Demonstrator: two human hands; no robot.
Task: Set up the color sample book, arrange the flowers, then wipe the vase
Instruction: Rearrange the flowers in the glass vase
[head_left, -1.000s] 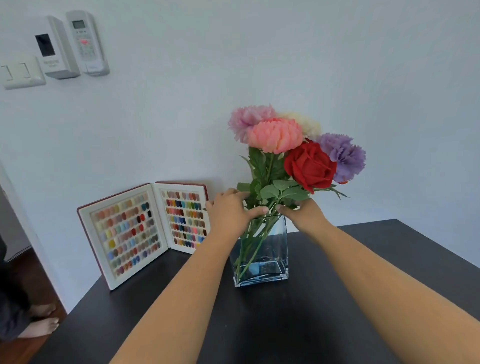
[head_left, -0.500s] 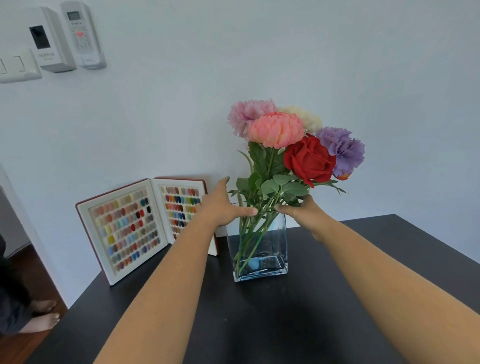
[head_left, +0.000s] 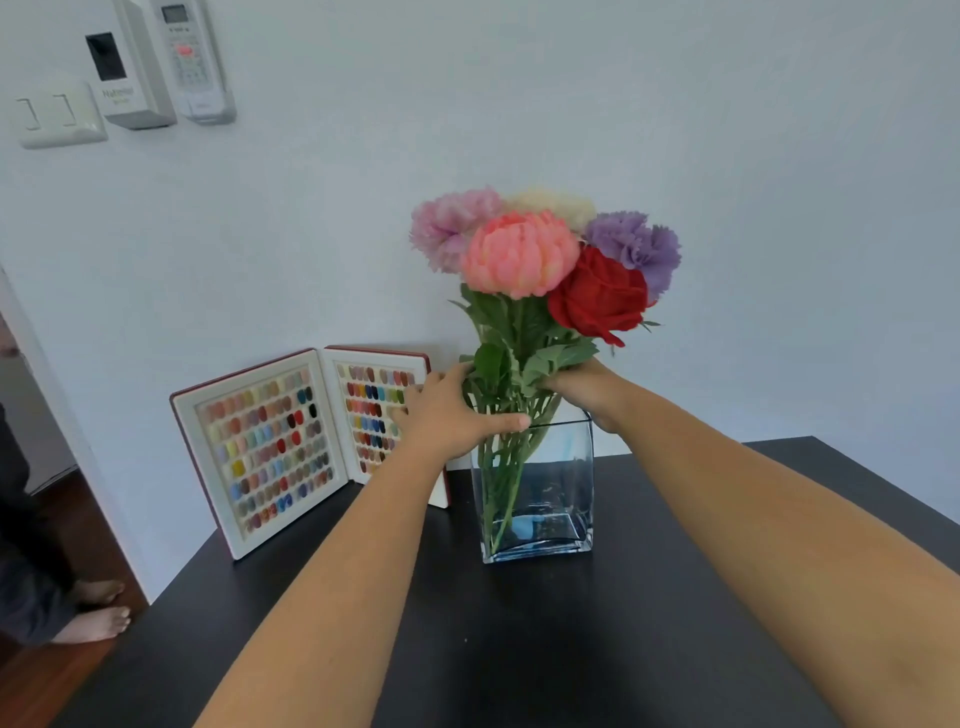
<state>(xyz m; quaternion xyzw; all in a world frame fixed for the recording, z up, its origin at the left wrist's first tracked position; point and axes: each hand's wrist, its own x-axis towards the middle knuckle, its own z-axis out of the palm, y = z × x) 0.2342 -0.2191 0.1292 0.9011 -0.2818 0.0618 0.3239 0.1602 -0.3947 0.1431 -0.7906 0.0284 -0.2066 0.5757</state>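
A square clear glass vase (head_left: 550, 499) stands on the black table (head_left: 519, 649) and holds a bunch of flowers (head_left: 540, 260): pink, peach, cream, purple and a red rose. My left hand (head_left: 452, 415) wraps the green stems (head_left: 506, 395) from the left, just above the vase's rim, thumb across the front. From the right, my right hand (head_left: 587, 389) grips the same stems. The color sample book (head_left: 291, 441) stands open against the wall, left of the vase, partly behind my left hand.
On the wall at the upper left hang a light switch (head_left: 57, 119) and two holders with remotes (head_left: 176, 57). At the far left, beside the table's edge, a person's bare feet (head_left: 96, 613) rest on the wooden floor.
Both hands have closed in around the stems and gathered the bunch tighter and slightly to the left. The flower heads stand closer together. The vase and the book have stayed put.
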